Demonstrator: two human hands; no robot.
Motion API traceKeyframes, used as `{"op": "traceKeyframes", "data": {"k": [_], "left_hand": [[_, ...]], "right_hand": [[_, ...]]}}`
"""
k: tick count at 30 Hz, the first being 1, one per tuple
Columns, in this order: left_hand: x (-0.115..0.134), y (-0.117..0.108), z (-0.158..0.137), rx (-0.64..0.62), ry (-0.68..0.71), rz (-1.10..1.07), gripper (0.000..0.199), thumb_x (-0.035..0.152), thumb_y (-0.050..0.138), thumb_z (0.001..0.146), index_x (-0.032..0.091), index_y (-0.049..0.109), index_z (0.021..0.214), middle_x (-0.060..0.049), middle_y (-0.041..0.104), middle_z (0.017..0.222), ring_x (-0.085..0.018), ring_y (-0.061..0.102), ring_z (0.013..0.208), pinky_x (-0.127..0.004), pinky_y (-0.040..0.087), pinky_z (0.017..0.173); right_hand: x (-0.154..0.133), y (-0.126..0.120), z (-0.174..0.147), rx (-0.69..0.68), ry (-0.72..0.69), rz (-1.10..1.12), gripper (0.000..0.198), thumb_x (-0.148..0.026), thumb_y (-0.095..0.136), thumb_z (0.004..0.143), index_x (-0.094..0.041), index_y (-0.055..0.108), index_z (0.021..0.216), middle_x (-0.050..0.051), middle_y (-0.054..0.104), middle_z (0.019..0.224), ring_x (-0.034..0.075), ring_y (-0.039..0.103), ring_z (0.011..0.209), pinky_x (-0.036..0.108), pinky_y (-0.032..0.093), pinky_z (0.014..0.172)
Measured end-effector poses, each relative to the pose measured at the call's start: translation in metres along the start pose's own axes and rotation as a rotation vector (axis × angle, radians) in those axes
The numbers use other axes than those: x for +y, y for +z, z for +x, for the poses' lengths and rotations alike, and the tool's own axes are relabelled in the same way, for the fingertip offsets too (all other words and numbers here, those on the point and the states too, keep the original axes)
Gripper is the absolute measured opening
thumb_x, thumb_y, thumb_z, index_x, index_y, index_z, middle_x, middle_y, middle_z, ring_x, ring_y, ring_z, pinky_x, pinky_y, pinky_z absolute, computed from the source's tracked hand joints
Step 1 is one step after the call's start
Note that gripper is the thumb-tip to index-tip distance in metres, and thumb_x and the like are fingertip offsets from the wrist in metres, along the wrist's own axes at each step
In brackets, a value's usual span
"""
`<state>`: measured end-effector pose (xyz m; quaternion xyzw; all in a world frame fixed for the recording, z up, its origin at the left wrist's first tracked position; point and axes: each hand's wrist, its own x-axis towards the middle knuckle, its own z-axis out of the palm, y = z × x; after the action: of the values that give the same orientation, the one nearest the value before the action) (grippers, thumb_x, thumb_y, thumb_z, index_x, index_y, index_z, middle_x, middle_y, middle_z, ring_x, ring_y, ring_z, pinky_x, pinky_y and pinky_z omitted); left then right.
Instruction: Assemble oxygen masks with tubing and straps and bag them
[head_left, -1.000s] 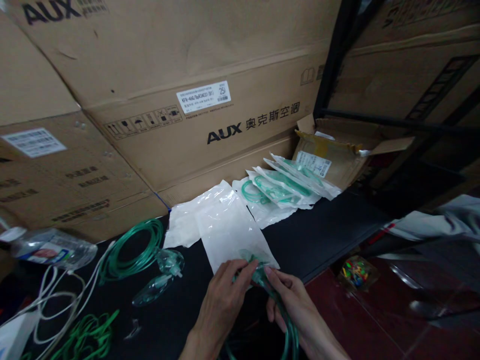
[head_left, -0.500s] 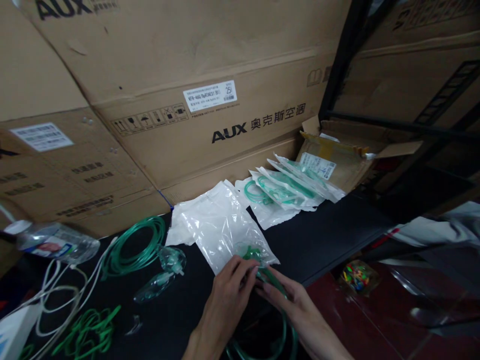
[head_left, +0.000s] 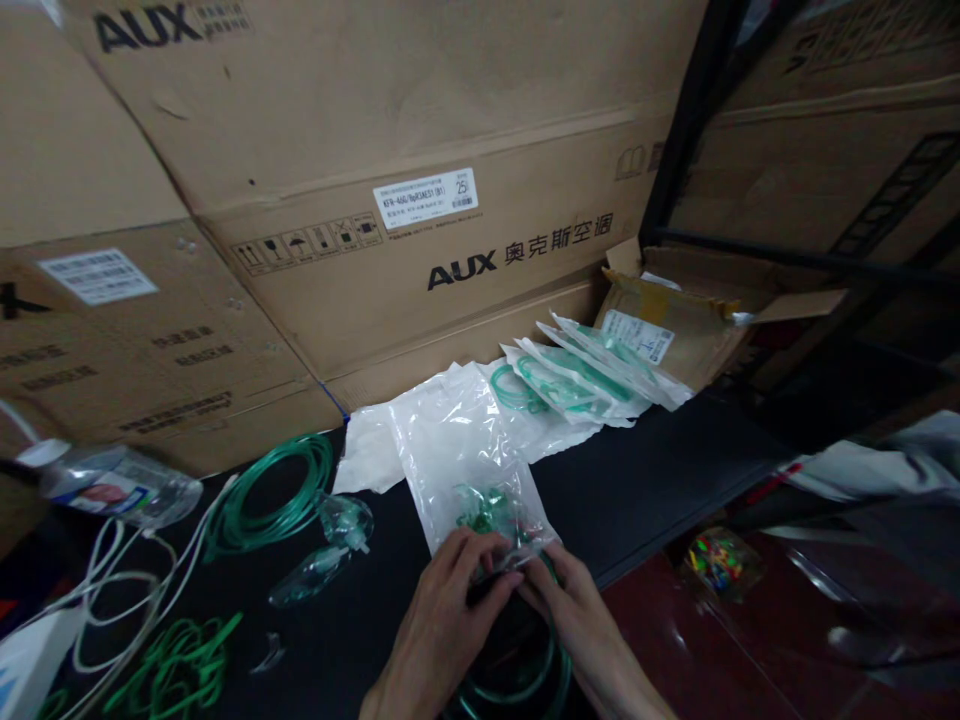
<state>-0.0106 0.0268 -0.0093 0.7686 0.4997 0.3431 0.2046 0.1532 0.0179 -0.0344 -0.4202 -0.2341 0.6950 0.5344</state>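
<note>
A clear-fronted white plastic bag (head_left: 446, 435) lies on the black surface, its near end between my hands. Inside that end sits a bunch of green elastic strap (head_left: 487, 508). My left hand (head_left: 454, 610) is closed, fingers and thumb pinching the bag's near edge. On the other side, my right hand (head_left: 566, 610) is closed on the same edge; its fingertips are partly hidden. A loop of green tubing (head_left: 517, 692) hangs beneath both hands, running up beside the right one. Further left lie a coil of green tubing (head_left: 274, 495) and a clear green mask (head_left: 345, 520).
Several sealed packs of green tubing (head_left: 585, 375) lean toward an open carton (head_left: 667, 310). Big cardboard boxes (head_left: 480, 100) wall off the back. At left are a plastic bottle (head_left: 120, 485), white cables (head_left: 120, 580) and loose green straps (head_left: 180, 665). A bag of colourful pieces (head_left: 720, 560) lies lower right.
The green strap bunch now sits deeper inside the bag, away from its near edge. Both hands have shifted slightly down to the bag's mouth, and the tubing loop has dropped lower.
</note>
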Motion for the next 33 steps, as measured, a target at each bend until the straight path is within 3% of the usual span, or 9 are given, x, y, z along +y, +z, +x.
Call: {"op": "traceKeyframes", "data": {"k": [3,5,10,13,17,21,28,31,33], "left_hand": [[-0.023,-0.004,-0.017,0.125,0.009,0.171,0.038,0.026,0.074,0.091,0.03,0.064,0.127,-0.005,0.067,0.115,-0.024,0.07,0.105,-0.043,0.061,0.094],[-0.034,-0.005,-0.025,0.176,-0.01,0.256,0.037,0.025,0.071,0.092,0.03,0.065,0.128,-0.008,0.066,0.122,-0.027,0.069,0.111,-0.048,0.061,0.096],[-0.038,-0.004,-0.03,0.158,-0.031,0.263,0.023,0.021,0.05,0.104,0.027,0.071,0.111,-0.006,0.072,0.107,-0.023,0.072,0.097,-0.041,0.064,0.087],[-0.033,-0.001,-0.028,0.176,-0.052,0.263,0.026,0.026,0.047,0.106,0.026,0.073,0.109,-0.005,0.071,0.096,-0.021,0.072,0.085,-0.035,0.064,0.077],[-0.03,0.004,-0.026,0.223,-0.07,0.238,0.025,0.032,0.048,0.107,0.026,0.072,0.112,-0.005,0.07,0.096,-0.021,0.073,0.085,-0.035,0.064,0.078],[-0.029,0.008,-0.028,0.244,-0.071,0.183,0.024,0.035,0.05,0.107,0.023,0.069,0.114,-0.004,0.07,0.095,-0.016,0.073,0.076,-0.026,0.063,0.07],[-0.021,0.009,-0.046,0.213,-0.071,0.125,0.013,0.024,0.056,0.103,0.024,0.069,0.101,0.0,0.069,0.087,-0.013,0.071,0.068,-0.02,0.06,0.066],[-0.017,0.006,-0.04,0.301,-0.075,0.202,0.01,0.023,0.061,0.099,0.023,0.067,0.108,-0.002,0.069,0.092,-0.017,0.072,0.078,-0.026,0.062,0.071],[-0.018,0.004,-0.028,0.346,-0.085,0.273,0.02,0.024,0.063,0.097,0.022,0.065,0.117,-0.007,0.068,0.103,-0.023,0.072,0.09,-0.036,0.064,0.08]], "right_hand": [[-0.002,-0.002,0.0,0.014,0.059,0.015,0.057,-0.057,0.086,0.076,-0.021,0.074,0.119,0.009,0.079,0.119,0.029,0.076,0.11,0.046,0.054,0.108],[-0.005,-0.001,0.002,-0.012,0.085,0.013,0.062,-0.057,0.088,0.073,-0.019,0.072,0.119,0.01,0.081,0.114,0.029,0.079,0.103,0.047,0.056,0.106],[-0.01,0.004,0.007,-0.041,0.109,-0.025,0.046,-0.05,0.091,0.072,-0.012,0.077,0.094,0.009,0.081,0.084,0.028,0.081,0.084,0.044,0.064,0.091],[-0.012,0.002,0.003,-0.037,0.138,0.008,0.046,-0.043,0.093,0.072,-0.013,0.078,0.102,0.012,0.082,0.101,0.032,0.079,0.101,0.046,0.064,0.092],[-0.015,-0.003,-0.005,-0.051,0.185,0.177,0.045,-0.03,0.09,0.077,-0.016,0.075,0.118,0.014,0.077,0.128,0.035,0.069,0.125,0.049,0.056,0.108],[-0.013,-0.005,-0.002,-0.072,0.09,0.279,0.043,-0.033,0.086,0.083,-0.012,0.076,0.119,0.017,0.079,0.124,0.031,0.067,0.128,0.046,0.043,0.12],[-0.009,-0.005,0.015,-0.017,0.016,0.368,0.032,-0.032,0.085,0.084,-0.015,0.081,0.11,0.013,0.078,0.128,0.028,0.063,0.134,0.04,0.036,0.125],[-0.01,-0.006,0.015,-0.028,0.032,0.357,0.032,-0.03,0.085,0.083,-0.013,0.081,0.11,0.015,0.077,0.129,0.03,0.063,0.134,0.042,0.039,0.123],[-0.011,-0.007,0.015,-0.034,0.047,0.348,0.035,-0.029,0.085,0.083,-0.011,0.08,0.112,0.017,0.077,0.129,0.03,0.063,0.133,0.043,0.04,0.122]]}}
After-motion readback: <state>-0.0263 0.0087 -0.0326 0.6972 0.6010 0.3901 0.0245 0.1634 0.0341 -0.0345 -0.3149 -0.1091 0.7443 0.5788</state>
